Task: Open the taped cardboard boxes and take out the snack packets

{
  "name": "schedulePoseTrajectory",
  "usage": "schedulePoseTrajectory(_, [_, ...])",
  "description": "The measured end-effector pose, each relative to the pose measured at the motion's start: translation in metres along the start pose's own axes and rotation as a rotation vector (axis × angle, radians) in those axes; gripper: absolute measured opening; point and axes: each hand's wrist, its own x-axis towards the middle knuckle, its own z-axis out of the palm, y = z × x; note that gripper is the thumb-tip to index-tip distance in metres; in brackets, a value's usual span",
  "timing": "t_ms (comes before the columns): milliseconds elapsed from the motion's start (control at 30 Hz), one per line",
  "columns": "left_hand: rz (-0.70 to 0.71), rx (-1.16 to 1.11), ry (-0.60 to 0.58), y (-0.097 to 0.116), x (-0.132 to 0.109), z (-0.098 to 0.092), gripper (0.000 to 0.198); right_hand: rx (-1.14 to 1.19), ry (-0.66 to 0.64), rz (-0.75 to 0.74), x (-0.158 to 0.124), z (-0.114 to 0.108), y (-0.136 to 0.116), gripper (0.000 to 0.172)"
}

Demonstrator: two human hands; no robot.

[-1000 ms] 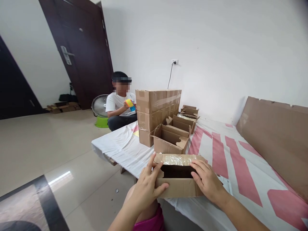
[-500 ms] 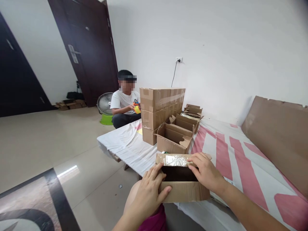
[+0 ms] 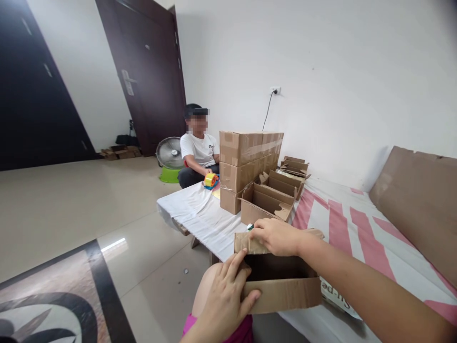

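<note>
An open cardboard box (image 3: 283, 296) is tilted towards me at the table's near edge, its dark inside showing. My left hand (image 3: 228, 290) grips its left side, with the thumb on the near wall and the fingers over the left rim. At the far side, my right hand (image 3: 276, 236) is closed at the upper edge of the box's flap (image 3: 246, 244), covering much of it. Whether its fingertips also pinch tape is hidden. Just beyond them, a small green and white object (image 3: 250, 227) peeks out.
Several open boxes (image 3: 264, 202) stand in a row behind, beside a stack of taped cartons (image 3: 230, 169). A cloth covers the table (image 3: 200, 214). Across it, a person (image 3: 200, 150) holds a yellow tape dispenser (image 3: 210, 180). A printed packet (image 3: 337, 295) lies under my right forearm.
My right hand has slid left along the flap, from its right end, and now hides the shiny tape. My left hand keeps its hold. The other person has lowered the tape dispenser.
</note>
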Motion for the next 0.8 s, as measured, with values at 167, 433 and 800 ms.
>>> schedulePoseTrajectory(167, [0.005,-0.003,0.0,0.004,-0.002,-0.004,0.02,-0.102,-0.089,-0.034,0.006,-0.01,-0.004,0.017])
schedulePoseTrajectory(433, [0.026,-0.029,-0.033,0.008,-0.001,-0.005,0.021,0.014,-0.055,-0.008,-0.011,-0.01,-0.004,0.02])
schedulePoseTrajectory(800, [0.052,-0.019,-0.049,0.015,0.0,-0.005,0.018,-0.187,-0.028,-0.027,-0.024,-0.007,-0.012,0.019])
